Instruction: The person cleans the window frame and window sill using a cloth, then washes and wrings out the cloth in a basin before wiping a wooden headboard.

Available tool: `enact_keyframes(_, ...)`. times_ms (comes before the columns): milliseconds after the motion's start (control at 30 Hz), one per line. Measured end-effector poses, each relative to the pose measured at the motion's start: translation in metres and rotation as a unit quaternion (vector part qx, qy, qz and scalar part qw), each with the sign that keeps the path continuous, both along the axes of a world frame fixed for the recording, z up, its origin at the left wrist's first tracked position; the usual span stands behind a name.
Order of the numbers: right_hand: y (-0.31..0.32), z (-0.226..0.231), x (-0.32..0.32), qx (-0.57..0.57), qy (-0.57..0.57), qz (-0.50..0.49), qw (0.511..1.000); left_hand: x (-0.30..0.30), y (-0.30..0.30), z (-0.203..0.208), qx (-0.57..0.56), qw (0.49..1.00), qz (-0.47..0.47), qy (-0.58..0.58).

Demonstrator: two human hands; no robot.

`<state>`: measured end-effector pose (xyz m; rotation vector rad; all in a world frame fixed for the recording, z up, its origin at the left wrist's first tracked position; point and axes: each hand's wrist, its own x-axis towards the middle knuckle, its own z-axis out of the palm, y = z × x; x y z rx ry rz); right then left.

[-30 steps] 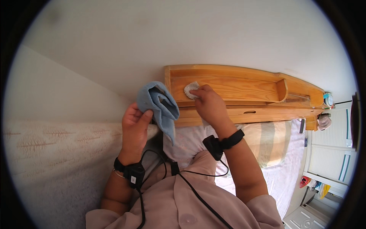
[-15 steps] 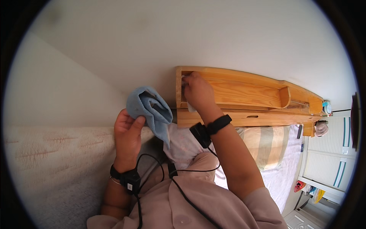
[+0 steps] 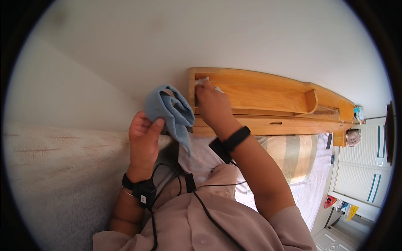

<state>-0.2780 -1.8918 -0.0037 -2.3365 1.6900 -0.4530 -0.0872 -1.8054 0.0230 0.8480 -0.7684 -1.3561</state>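
Observation:
My left hand (image 3: 143,142) pinches a folded light-blue cloth (image 3: 161,106) between thumb and fingers. The cloth hangs in a loose loop beside the left end of a wooden headboard shelf (image 3: 259,95). Inside that shelf's left corner, my right hand (image 3: 214,103) is closed on a crumpled white wipe (image 3: 202,81), which shows above the fingers and to their right. The wipe presses near the end panel. My right fingertips are partly hidden by the back of the hand.
Below the shelf lies a bed with a striped mat (image 3: 289,159) and a pale sheet. A small divider (image 3: 311,101) stands on the shelf. A fan (image 3: 353,137) is at far right. Black cables (image 3: 209,215) run from my wrists across my shirt.
My right hand has shifted slightly left and down within the shelf corner, with more of the white wipe showing. The blue cloth has moved a little up and right with my left hand.

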Motion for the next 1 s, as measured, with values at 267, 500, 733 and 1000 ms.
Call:
enact_keyframes(267, -0.013, 0.001, -0.043, 0.021, 0.038, -0.089, 0.995, -0.007, 0.008, 0.000, 0.031, 0.999, -0.006, -0.016)
enact_keyframes(500, -0.010, 0.007, -0.151, 0.060, 0.057, -0.273, 0.958, -0.013, 0.007, -0.003, 0.028, 0.999, -0.027, -0.017)
enact_keyframes(733, -0.021, -0.009, -0.009, 0.061, -0.030, -0.088, 0.994, -0.024, 0.005, -0.007, 0.033, 0.997, -0.057, -0.047)
enact_keyframes(1000, -0.011, 0.003, -0.152, 0.099, -0.014, -0.284, 0.954, -0.038, -0.001, -0.002, 0.033, 0.996, -0.061, -0.064)
